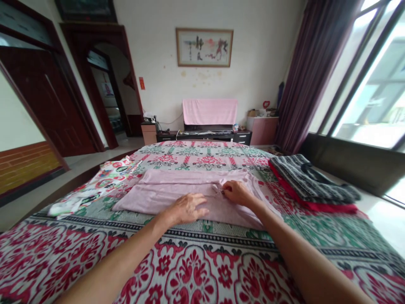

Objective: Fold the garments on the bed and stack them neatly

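Note:
A pale pink garment [152,196] lies spread across the patterned bed cover, folded over along its far side. My left hand [189,207] rests on it near the middle, palm down with the fingers stretched out. Just to the right, my right hand [236,192] has its fingers pinched on a bunched bit of the same pink cloth. Small wrinkles gather in the fabric by those fingertips. The exact kind of garment cannot be told.
A white printed garment [107,179] lies to the left. Folded black-and-grey knitwear [303,177] sits on red cloth [332,207] at the right. The red, green and white bed cover [190,270] lies beneath everything. Beyond it stands a low cabinet [242,137] with a pink-draped object [209,112].

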Demonstrator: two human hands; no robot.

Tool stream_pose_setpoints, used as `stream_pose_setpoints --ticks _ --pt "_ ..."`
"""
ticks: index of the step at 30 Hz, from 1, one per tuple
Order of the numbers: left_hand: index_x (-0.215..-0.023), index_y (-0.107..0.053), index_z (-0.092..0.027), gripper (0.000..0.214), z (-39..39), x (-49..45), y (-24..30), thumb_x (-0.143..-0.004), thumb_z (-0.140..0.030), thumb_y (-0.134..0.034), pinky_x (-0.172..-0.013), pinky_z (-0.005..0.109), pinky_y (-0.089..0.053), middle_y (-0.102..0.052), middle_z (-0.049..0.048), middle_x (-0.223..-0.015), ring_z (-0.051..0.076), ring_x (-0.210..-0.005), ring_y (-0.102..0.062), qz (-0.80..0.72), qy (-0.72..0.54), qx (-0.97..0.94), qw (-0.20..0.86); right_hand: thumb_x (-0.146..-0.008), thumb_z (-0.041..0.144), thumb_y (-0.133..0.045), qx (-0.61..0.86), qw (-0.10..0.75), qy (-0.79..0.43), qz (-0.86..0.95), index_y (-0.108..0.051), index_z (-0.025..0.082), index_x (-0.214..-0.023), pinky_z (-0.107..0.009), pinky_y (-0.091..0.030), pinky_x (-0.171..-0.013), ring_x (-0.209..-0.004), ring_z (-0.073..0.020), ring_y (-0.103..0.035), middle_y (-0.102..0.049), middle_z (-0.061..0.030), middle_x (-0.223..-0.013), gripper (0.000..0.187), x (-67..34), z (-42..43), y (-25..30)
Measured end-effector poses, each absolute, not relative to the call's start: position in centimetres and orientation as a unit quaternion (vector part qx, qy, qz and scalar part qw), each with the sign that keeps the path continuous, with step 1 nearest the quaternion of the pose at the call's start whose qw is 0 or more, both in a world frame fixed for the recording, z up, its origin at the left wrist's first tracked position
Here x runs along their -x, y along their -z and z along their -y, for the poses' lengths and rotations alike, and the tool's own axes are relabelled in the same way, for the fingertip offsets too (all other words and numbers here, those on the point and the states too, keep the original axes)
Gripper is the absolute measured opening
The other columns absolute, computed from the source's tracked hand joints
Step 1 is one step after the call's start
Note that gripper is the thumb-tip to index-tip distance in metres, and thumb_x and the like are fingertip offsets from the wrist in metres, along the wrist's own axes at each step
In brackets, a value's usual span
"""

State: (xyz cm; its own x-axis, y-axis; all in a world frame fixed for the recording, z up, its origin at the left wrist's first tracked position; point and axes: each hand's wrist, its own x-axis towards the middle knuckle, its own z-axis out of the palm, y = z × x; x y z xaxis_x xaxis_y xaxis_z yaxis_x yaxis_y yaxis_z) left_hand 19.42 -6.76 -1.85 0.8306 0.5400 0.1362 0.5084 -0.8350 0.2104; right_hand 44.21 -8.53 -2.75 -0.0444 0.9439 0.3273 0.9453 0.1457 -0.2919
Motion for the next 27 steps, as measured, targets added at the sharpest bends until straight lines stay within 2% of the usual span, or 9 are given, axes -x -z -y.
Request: stream_pose_setpoints --ticks 1,3,6,11,16,19,23,27 --pt "-0.116 -0.067 -0.017 0.042 6.4 -20.3 1.3 -0.088 -0.041 -0.046 -0.097 0.032 -0.042 -0.066 0.0109 -0.121 0.023 -0.112 -0.06 -0.292 -0.103 -0.947 0.084 -0.072 0.017 -0.051 0.66 0.232 -0.002 0.714 -0.073 0.018 -0.075 -0.022 -0.036 -0.059 -0.064 -0.0139 -0.059 -0.071 -0.0027 -0.071 0.022 -44.4 8.5 2.9" --pt "-0.097 -0.074 -0.017 0.034 5.5 -22.4 0.5 -0.087 -0.032 -0.045 -0.085 0.03 -0.047 -0.073 0.0097 -0.096 0.023 -0.094 -0.067 -0.35 -0.108 -0.927 0.083 -0.074 0.019 -0.051 0.674 0.248 -0.009 0.696 -0.072 0.018 -0.073 -0.022 -0.036 -0.059 -0.063 -0.0137 -0.059 -0.07 -0.0023 -0.069 0.022 -44.6 8.3 3.0" --pt "-0.082 -0.076 -0.017 0.035 4.5 -25.5 0.1 -0.085 -0.03 -0.044 -0.074 0.028 -0.046 -0.074 0.0101 -0.083 0.022 -0.083 -0.068 -0.442 -0.134 -0.882 0.091 -0.073 0.02 -0.05 0.686 0.285 -0.032 0.669 -0.07 0.018 -0.071 -0.022 -0.036 -0.058 -0.062 -0.0135 -0.059 -0.069 -0.0013 -0.067 0.02 -44.9 8.3 3.2" --pt "-0.082 -0.076 -0.017 0.038 3.9 -28.8 1.0 -0.079 -0.045 -0.051 -0.067 0.025 -0.045 -0.074 0.011 -0.084 0.023 -0.083 -0.068 -0.544 -0.155 -0.814 0.136 -0.072 0.022 -0.046 0.681 0.359 -0.083 0.632 -0.063 0.019 -0.063 -0.021 -0.036 -0.054 -0.058 -0.013 -0.055 -0.063 0.0009 -0.057 0.019 -45.4 8.5 3.3" --pt "-0.08 -0.076 -0.021 0.026 3.3 -29.5 1.5 -0.078 -0.029 -0.052 -0.065 0.024 -0.042 -0.075 0.0071 -0.084 0.019 -0.081 -0.067 -0.534 -0.161 -0.817 0.145 -0.071 0.025 -0.045 0.672 0.411 -0.125 0.603 -0.062 0.019 -0.063 -0.022 -0.036 -0.052 -0.053 -0.0122 -0.052 -0.059 0.002 -0.053 0.02 -45.6 8.5 3.0" --pt "-0.08 -0.075 -0.021 0.029 2.9 -29.3 1.7 -0.083 -0.03 -0.048 -0.064 0.023 -0.041 -0.075 0.0058 -0.082 0.017 -0.077 -0.066 -0.522 -0.206 -0.814 0.15 -0.072 0.026 -0.048 0.664 0.436 -0.109 0.598 -0.064 0.019 -0.066 -0.022 -0.038 -0.053 -0.054 -0.0125 -0.054 -0.063 0.0012 -0.057 0.018 -45.3 8.5 2.8" --pt "-0.081 -0.075 -0.022 0.026 2.7 -29.0 2.3 -0.084 -0.029 -0.05 -0.066 0.024 -0.041 -0.075 0.0059 -0.084 0.018 -0.079 -0.066 -0.514 -0.21 -0.821 0.13 -0.073 0.023 -0.052 0.633 0.429 -0.053 0.642 -0.067 0.019 -0.069 -0.022 -0.04 -0.057 -0.059 -0.013 -0.058 -0.067 -0.0003 -0.064 0.016 -44.8 8.6 2.8" --pt "-0.083 -0.076 -0.023 0.025 2.5 -28.7 3.0 -0.081 -0.025 -0.051 -0.072 0.025 -0.043 -0.075 0.0059 -0.088 0.019 -0.085 -0.067 -0.491 -0.194 -0.84 0.125 -0.071 0.013 -0.05 0.607 0.381 -0.066 0.694 -0.069 0.021 -0.072 -0.021 -0.041 -0.059 -0.06 -0.0121 -0.059 -0.07 0.0013 -0.068 0.021 -44.7 8.7 3.1"
